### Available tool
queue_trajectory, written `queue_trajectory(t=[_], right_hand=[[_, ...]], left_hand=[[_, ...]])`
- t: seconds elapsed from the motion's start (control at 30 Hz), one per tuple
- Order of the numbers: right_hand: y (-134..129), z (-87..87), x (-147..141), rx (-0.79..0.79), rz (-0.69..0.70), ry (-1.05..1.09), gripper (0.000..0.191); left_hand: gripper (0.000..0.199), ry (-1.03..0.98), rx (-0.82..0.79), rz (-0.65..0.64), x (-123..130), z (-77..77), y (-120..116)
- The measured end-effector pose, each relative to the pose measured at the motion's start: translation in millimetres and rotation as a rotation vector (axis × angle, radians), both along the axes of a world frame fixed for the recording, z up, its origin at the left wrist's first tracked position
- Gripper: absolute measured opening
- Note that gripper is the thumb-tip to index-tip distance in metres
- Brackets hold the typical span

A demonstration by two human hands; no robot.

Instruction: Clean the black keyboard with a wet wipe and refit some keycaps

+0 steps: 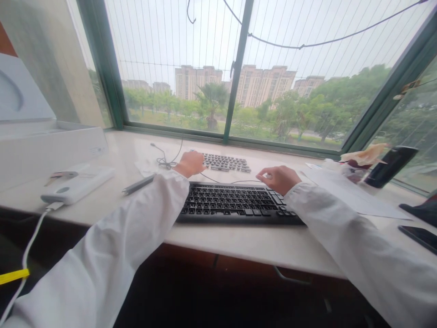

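A black keyboard (232, 200) lies in front of me. Most of its keys show bare sockets, while a few caps sit along the bottom row and at the right side. Behind it, loose keycaps (227, 162) are laid out in rows on the white sill. My left hand (191, 164) rests at the left end of these keycaps; its fingertips are hidden behind the hand. Over the keyboard's back right edge is my right hand (280, 179), thumb and fingers curled together in a pinch. Anything between them is too small to make out.
A thin cable (167, 161) coils behind my left hand. To the left are a grey stick-like tool (138, 185), a white power bank (73, 187) with a plugged cable, keys (63, 176) and a white box (51, 150). Paper (355, 191), a black upright object (391, 166) and a phone (419, 238) lie right.
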State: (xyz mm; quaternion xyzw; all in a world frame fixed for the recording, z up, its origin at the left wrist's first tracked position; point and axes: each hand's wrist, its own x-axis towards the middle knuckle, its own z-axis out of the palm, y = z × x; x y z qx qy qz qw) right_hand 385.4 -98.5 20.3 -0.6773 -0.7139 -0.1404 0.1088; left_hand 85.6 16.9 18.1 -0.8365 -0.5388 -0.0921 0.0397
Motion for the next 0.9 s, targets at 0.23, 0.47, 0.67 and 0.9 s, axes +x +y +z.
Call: queue_trajectory(t=[0.23, 0.47, 0.67, 0.9], right_hand=[[75, 2.8, -59, -0.142, 0.064, -0.019, 0.03], [122, -13.4, -91, -0.196, 0.025, 0.018, 0.038], [132, -14.0, -95, -0.225, 0.023, 0.017, 0.037], [138, -16.6, -92, -0.246, 0.021, 0.01, 0.037]], left_hand=[[0.038, 0.004, 0.123, 0.011, 2, 3.0, -4], [0.037, -0.026, 0.191, -0.005, 1, 6.8, -7], [0.037, -0.047, 0.235, -0.03, 1, 10.1, -9], [0.038, -0.06, 0.266, -0.087, 3, 11.6, -11]])
